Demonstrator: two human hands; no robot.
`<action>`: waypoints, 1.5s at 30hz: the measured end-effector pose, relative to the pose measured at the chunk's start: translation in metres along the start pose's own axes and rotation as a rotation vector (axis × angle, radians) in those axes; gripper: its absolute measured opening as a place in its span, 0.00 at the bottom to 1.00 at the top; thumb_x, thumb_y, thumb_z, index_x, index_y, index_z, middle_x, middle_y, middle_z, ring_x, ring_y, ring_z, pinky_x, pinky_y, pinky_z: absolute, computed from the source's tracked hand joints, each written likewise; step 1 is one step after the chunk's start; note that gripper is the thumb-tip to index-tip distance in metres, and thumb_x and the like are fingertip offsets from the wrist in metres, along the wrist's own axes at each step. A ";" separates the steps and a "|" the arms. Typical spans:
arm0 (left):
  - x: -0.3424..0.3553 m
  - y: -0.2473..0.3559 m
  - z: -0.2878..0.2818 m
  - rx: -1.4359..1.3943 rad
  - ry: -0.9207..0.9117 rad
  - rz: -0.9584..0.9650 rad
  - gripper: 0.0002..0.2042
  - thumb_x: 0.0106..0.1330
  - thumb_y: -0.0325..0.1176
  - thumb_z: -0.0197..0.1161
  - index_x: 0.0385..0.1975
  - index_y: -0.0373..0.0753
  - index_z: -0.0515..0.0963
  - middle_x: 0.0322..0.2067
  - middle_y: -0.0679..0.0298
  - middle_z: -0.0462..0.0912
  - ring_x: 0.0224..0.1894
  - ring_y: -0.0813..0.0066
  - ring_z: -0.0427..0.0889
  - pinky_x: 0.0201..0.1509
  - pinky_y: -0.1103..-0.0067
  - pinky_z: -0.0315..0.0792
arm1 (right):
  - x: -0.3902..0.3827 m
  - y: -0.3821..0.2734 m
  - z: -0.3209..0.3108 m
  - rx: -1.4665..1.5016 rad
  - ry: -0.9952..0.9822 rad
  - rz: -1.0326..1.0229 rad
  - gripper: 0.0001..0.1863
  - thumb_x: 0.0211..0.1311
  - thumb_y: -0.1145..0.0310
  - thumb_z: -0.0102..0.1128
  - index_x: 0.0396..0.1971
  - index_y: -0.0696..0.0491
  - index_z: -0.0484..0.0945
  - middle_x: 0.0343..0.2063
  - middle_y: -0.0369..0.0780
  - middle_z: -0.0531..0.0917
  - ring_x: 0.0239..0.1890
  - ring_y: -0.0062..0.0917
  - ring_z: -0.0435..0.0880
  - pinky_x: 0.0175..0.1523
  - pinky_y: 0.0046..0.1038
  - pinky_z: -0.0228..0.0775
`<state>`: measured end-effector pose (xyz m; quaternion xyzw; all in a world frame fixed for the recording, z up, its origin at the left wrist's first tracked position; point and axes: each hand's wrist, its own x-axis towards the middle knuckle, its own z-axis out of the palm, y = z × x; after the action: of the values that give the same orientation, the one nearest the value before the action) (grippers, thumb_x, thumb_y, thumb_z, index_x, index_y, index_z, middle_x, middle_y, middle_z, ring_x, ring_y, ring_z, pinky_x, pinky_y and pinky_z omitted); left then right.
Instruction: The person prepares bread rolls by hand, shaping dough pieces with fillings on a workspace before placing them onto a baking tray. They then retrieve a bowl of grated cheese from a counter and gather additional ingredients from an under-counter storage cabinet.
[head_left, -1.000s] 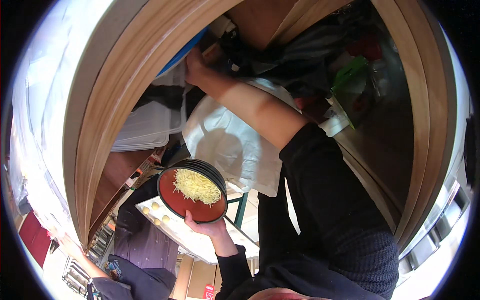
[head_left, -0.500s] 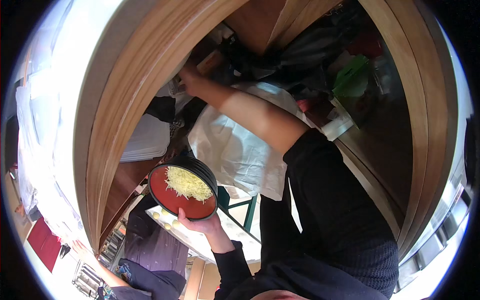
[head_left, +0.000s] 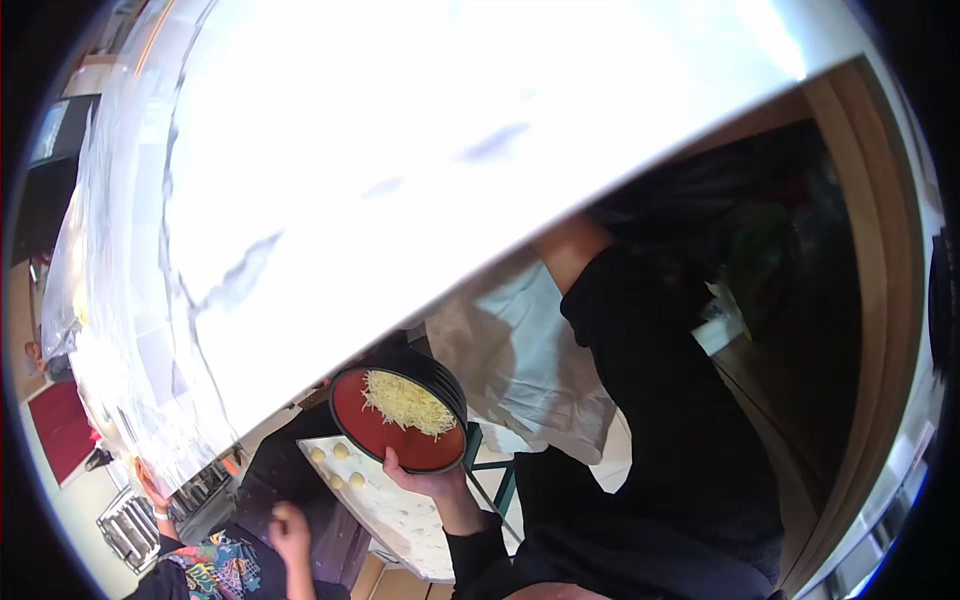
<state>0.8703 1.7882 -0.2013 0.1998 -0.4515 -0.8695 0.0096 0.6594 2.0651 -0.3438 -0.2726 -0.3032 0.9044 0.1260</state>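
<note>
My left hand grips the rim of a bowl that is red inside and black and ridged outside, its thumb over the edge. The bowl is tilted, its opening turned partly towards me, and pale yellow shreds like grated cheese lie in it. My right forearm reaches under the white marbled counter, whose top hides the hand and whatever it touches. Beside the right arm hangs a large whitish sack or sheet.
Below the bowl stands a floury white board with several round dough balls. At the lower left another person's hand is raised beside a patterned cloth. A dark shelf space with a wooden side panel opens at the right.
My view has risen from the space under the counter, and the countertop now covers my right hand. The bowl appears lower and further right. The other person's hand has come up beside the board.
</note>
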 end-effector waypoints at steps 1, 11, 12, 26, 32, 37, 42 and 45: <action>0.007 -0.013 0.018 0.015 -0.069 -0.043 0.27 0.52 0.46 0.49 0.51 0.37 0.61 0.44 0.59 0.70 0.46 0.65 0.71 0.47 0.71 0.67 | 0.001 -0.029 -0.037 0.026 0.059 -0.069 0.23 0.55 0.53 0.47 0.46 0.52 0.66 0.43 0.38 0.71 0.46 0.27 0.70 0.44 0.36 0.66; 0.016 0.014 -0.012 0.044 0.064 0.022 0.27 0.51 0.47 0.48 0.51 0.38 0.61 0.45 0.59 0.69 0.47 0.65 0.70 0.48 0.70 0.66 | -0.016 -0.011 -0.071 -0.033 0.071 -0.013 0.21 0.55 0.56 0.49 0.45 0.54 0.67 0.42 0.39 0.72 0.46 0.27 0.70 0.44 0.36 0.67; 0.017 0.018 -0.011 0.044 0.069 0.033 0.28 0.51 0.47 0.48 0.51 0.38 0.61 0.45 0.59 0.69 0.47 0.65 0.70 0.48 0.70 0.66 | -0.016 -0.013 -0.076 -0.047 0.076 -0.022 0.21 0.55 0.57 0.49 0.45 0.54 0.67 0.42 0.39 0.72 0.46 0.28 0.70 0.44 0.36 0.67; 0.003 -0.009 0.000 0.128 0.129 -0.080 0.29 0.50 0.48 0.48 0.52 0.40 0.59 0.48 0.60 0.67 0.50 0.63 0.66 0.50 0.67 0.63 | -0.004 -0.025 -0.091 -0.130 0.031 -0.011 0.19 0.55 0.62 0.51 0.45 0.56 0.67 0.41 0.40 0.73 0.45 0.28 0.71 0.45 0.35 0.69; 0.004 -0.005 -0.001 0.158 0.233 -0.092 0.30 0.49 0.49 0.50 0.52 0.42 0.60 0.48 0.61 0.66 0.50 0.63 0.66 0.49 0.65 0.63 | -0.025 -0.021 -0.100 -0.202 -0.008 0.030 0.18 0.55 0.65 0.52 0.44 0.57 0.68 0.41 0.41 0.73 0.45 0.29 0.72 0.45 0.34 0.70; -0.002 0.003 0.028 0.128 0.216 -0.159 0.30 0.48 0.48 0.51 0.52 0.43 0.60 0.48 0.62 0.66 0.51 0.63 0.66 0.49 0.64 0.63 | -0.052 -0.004 -0.131 -0.164 -0.100 -0.031 0.16 0.54 0.68 0.53 0.42 0.58 0.69 0.39 0.41 0.74 0.43 0.28 0.74 0.44 0.32 0.72; -0.003 0.007 0.021 0.124 0.232 -0.179 0.29 0.49 0.48 0.50 0.52 0.42 0.61 0.48 0.61 0.66 0.51 0.63 0.65 0.51 0.64 0.62 | -0.109 0.008 -0.152 -0.128 -0.093 0.042 0.13 0.53 0.71 0.54 0.39 0.58 0.70 0.36 0.40 0.74 0.39 0.27 0.75 0.43 0.31 0.73; -0.001 0.003 0.026 0.125 0.237 -0.178 0.28 0.50 0.47 0.49 0.52 0.41 0.61 0.49 0.61 0.66 0.51 0.62 0.65 0.52 0.64 0.61 | -0.150 0.007 -0.186 -1.058 -0.200 -0.394 0.14 0.50 0.74 0.55 0.39 0.58 0.70 0.37 0.40 0.74 0.38 0.27 0.76 0.39 0.29 0.73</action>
<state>0.8614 1.8073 -0.1850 0.3403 -0.4811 -0.8074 -0.0267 0.8879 2.0899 -0.4101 -0.1501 -0.7699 0.6105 0.1093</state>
